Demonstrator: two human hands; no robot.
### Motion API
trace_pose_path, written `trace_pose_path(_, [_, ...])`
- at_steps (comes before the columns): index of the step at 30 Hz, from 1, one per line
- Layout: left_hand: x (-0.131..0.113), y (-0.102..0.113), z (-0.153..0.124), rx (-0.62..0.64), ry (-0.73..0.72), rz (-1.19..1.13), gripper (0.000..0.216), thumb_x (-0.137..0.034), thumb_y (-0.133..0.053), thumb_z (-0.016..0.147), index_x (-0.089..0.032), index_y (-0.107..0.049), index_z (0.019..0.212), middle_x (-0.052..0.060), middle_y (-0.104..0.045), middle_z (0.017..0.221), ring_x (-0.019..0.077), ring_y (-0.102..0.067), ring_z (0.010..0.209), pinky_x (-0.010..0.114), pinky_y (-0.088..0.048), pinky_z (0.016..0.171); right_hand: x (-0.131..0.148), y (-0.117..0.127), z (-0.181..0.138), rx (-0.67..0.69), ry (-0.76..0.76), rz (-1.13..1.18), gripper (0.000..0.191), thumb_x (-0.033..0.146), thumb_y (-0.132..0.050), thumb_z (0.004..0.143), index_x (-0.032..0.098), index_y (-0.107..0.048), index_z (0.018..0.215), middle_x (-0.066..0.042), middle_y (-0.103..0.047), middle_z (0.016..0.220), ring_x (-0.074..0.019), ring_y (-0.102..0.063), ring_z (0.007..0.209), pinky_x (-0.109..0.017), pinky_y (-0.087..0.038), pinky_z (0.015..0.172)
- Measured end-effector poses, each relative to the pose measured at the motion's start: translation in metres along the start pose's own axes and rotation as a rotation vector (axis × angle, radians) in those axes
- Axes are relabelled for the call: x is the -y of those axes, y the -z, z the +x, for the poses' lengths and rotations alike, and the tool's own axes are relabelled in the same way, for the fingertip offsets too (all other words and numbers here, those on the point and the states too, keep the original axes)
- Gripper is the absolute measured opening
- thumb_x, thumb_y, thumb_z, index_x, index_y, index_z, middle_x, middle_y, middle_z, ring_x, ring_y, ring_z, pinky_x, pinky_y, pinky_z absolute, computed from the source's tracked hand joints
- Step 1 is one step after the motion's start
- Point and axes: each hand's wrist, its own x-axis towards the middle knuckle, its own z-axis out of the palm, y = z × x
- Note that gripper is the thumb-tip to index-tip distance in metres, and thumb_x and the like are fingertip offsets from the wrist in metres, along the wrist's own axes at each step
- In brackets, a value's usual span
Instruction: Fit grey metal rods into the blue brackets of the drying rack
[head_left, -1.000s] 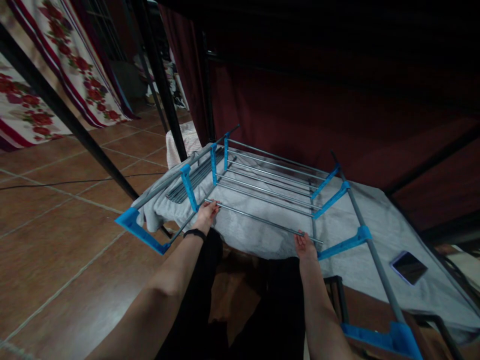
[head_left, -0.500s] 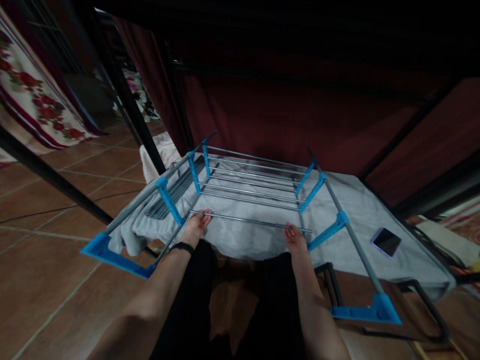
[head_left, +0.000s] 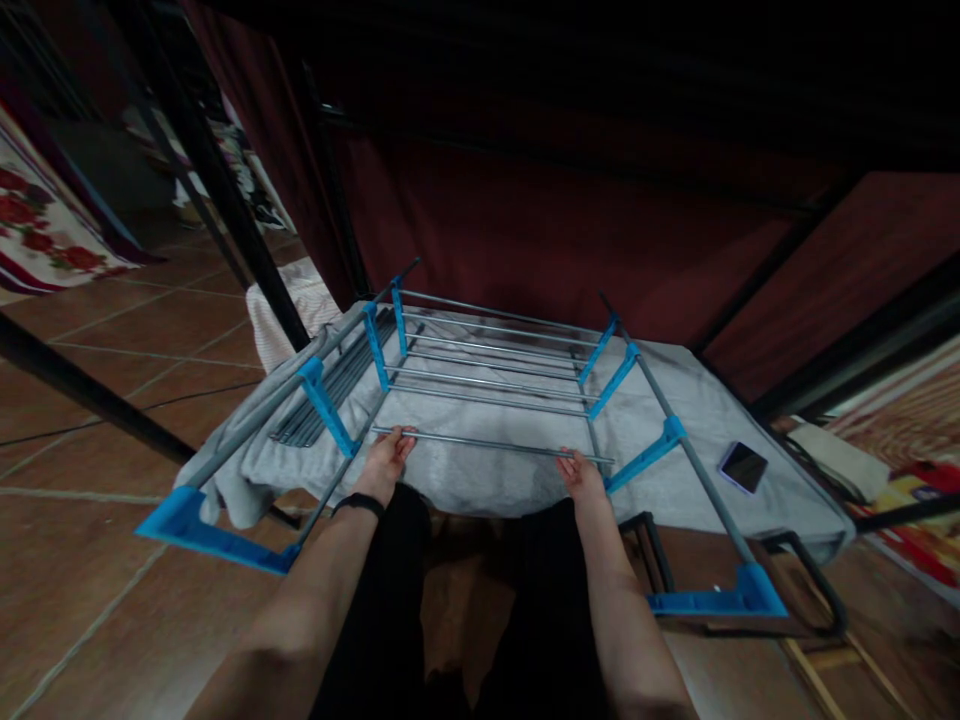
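Observation:
A rack of grey metal rods and blue plastic brackets (head_left: 324,405) lies flat on a grey towel (head_left: 697,410) over a low table. A loose grey rod (head_left: 491,445) runs across the rack's near side. My left hand (head_left: 385,462), with a black band on its wrist, grips the rod's left end. My right hand (head_left: 579,473) grips its right end beside a blue bracket (head_left: 643,456). Several fitted rods (head_left: 491,375) span the rack beyond it.
A bundle of spare rods (head_left: 330,385) lies on the towel at the left. A phone (head_left: 742,466) rests on the towel at the right. Black bed-frame posts (head_left: 217,190) and dark red curtains stand behind. The floor is brown tile.
The view has swung to the right and the rack now looks farther off. Both hands keep hold of the same rod at the rack's near side.

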Motion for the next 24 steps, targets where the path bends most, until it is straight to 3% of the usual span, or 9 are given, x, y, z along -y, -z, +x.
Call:
trace_pose_path(10, [0.001,-0.005,-0.003,0.024,0.036,0.022,0.02,0.0,-0.054,0.09,-0.016,-0.058,0.079,0.002,-0.068,0.076,0.0095,-0.068,0.069,0.02,-0.06,0.07,0.0,-0.009,-0.006,0.123,0.12,0.098,0.014,0.013,-0.071,0.079,0.022,-0.059,0.078,0.001,-0.076,0.073,-0.0132,-0.074,0.072,-0.027,-0.062,0.075])
trace_pose_path(18, [0.0,-0.003,-0.013,0.049,0.002,-0.004,0.022,-0.002,-0.053,0.093,-0.016,-0.057,0.076,-0.004,-0.062,0.065,0.0065,-0.063,0.057,0.019,-0.059,0.067,-0.004,-0.017,-0.012,0.175,0.134,0.061,0.014,0.015,-0.072,0.079,0.022,-0.06,0.074,-0.002,-0.076,0.078,-0.0173,-0.073,0.074,-0.039,-0.061,0.09])
trace_pose_path(24, [0.005,-0.013,-0.017,0.153,0.04,0.031,0.021,0.002,-0.054,0.089,-0.014,-0.062,0.078,0.003,-0.072,0.08,0.0126,-0.072,0.073,0.024,-0.062,0.07,-0.007,-0.02,-0.014,0.218,0.124,0.018,0.018,0.015,-0.076,0.074,0.022,-0.059,0.074,0.001,-0.074,0.072,-0.0164,-0.072,0.068,-0.035,-0.063,0.081])
